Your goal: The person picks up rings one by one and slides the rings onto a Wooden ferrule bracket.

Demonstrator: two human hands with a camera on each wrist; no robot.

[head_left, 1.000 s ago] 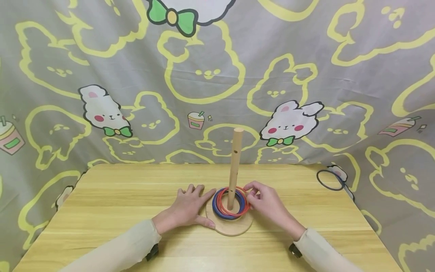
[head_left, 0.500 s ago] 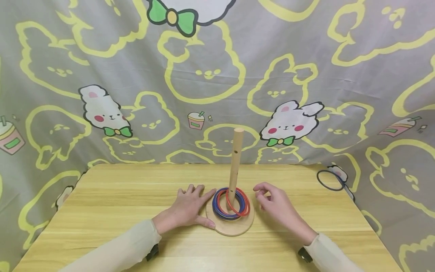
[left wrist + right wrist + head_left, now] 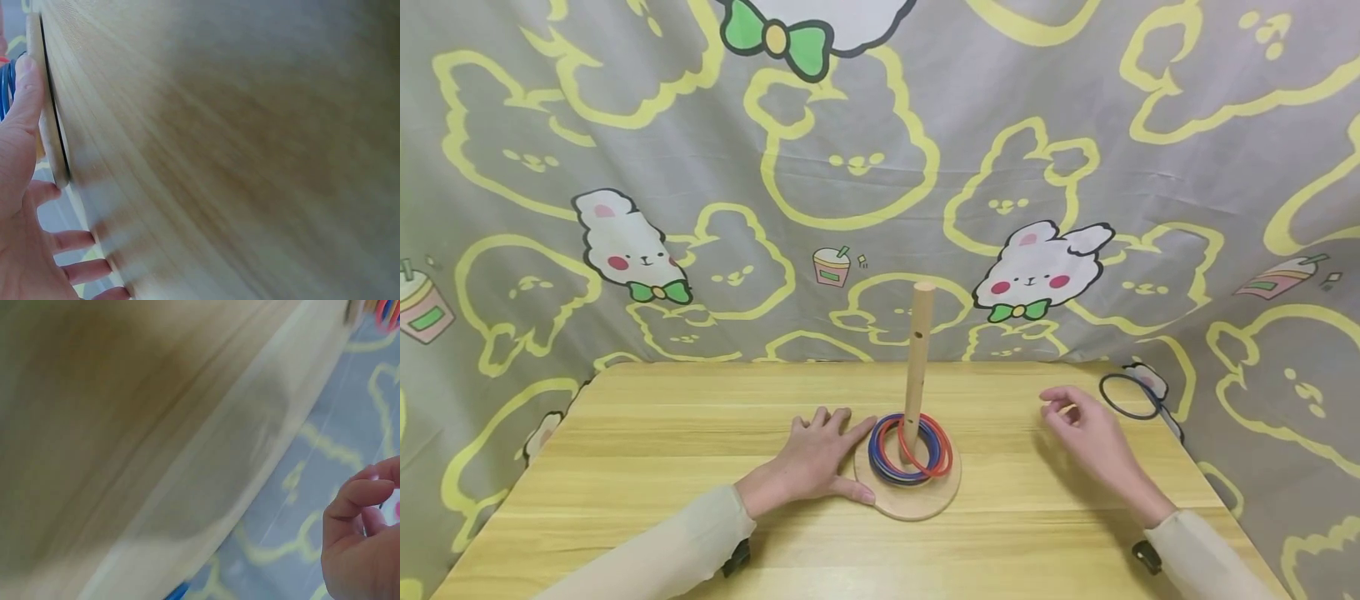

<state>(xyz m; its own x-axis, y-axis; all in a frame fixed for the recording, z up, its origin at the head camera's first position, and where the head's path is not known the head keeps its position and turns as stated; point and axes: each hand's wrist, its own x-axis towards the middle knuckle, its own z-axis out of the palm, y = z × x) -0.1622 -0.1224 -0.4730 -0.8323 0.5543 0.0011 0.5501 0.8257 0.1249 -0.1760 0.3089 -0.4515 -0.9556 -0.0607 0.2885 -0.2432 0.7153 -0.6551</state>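
Observation:
A round wooden base with an upright wooden post stands near the middle of the table. Several blue rings and red rings lie stacked around the post's foot, the topmost red one off-centre. My left hand rests at the base's left side with its fingers spread. Its thumb lies on the base in the left wrist view. My right hand hovers over the table's right part, fingers loosely curled, holding nothing. Beyond it is a dark blue ring; its edge shows in the right wrist view.
The wooden table ends at a grey curtain with cartoon rabbits, which hangs behind and at both sides. The dark blue ring lies at the table's right rear edge, close against the curtain.
My right hand has let go of a red ring, which has dropped onto the stack. That hand has moved right, towards the dark blue ring. My left hand has stayed put.

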